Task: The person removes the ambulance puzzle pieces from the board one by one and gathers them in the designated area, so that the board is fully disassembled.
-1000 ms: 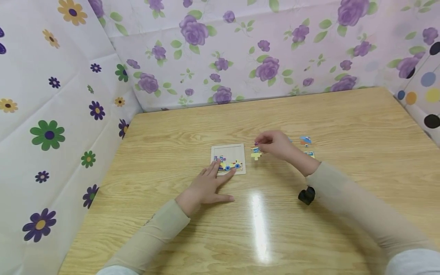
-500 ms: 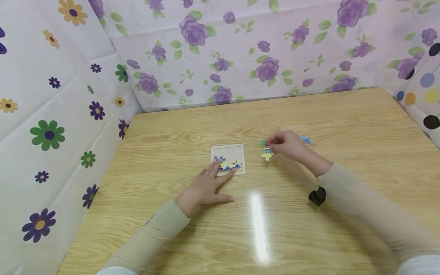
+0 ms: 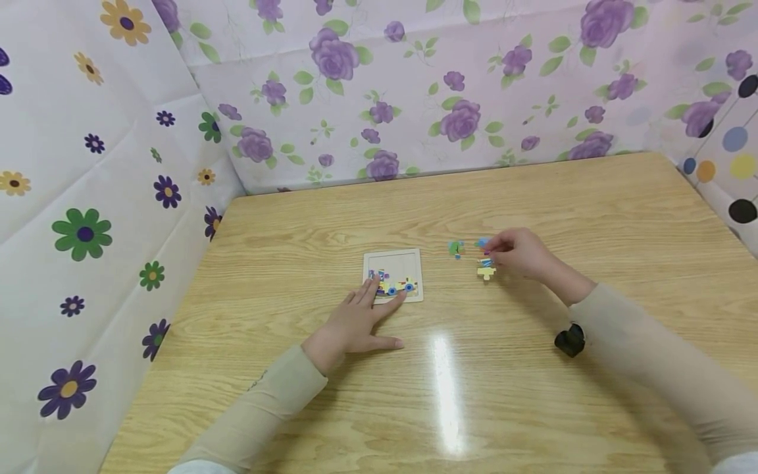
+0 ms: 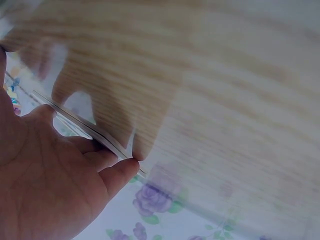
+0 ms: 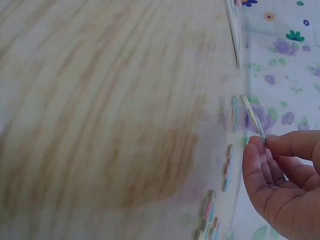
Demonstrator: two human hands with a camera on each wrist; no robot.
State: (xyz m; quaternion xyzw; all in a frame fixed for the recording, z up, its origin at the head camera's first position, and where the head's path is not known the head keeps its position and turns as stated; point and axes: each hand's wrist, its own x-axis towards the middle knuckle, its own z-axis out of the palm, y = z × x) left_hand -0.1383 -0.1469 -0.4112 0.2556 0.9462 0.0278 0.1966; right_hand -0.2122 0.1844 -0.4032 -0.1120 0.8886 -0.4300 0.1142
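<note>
My left hand [image 3: 355,322] lies with fingers spread over the lower edge of a small square puzzle tray [image 3: 397,263]. Joined puzzle pieces [image 3: 408,286] showing yellow and blue wheeled parts fill the tray's lower part. In the left wrist view the fingers touch the tray's thin edge [image 4: 82,126]. Thumb and fingertips of my right hand [image 3: 522,254] pinch a yellow and blue puzzle piece [image 3: 487,271], held above the table right of the tray. The right wrist view shows that piece [image 5: 254,117] edge-on. A green puzzle piece [image 3: 454,248] lies between tray and right hand.
Another blue piece [image 3: 481,242] lies just behind the pinched one. Several loose pieces [image 5: 227,167] line up along the table in the right wrist view. Flowered sheets [image 3: 414,85] hang behind and left of the wooden table [image 3: 284,263]. A black device [image 3: 570,340] sits at the right wrist.
My right hand has moved to the right with the pinched puzzle piece, uncovering the green piece and covering other loose ones. The left hand and tray have stayed in place.
</note>
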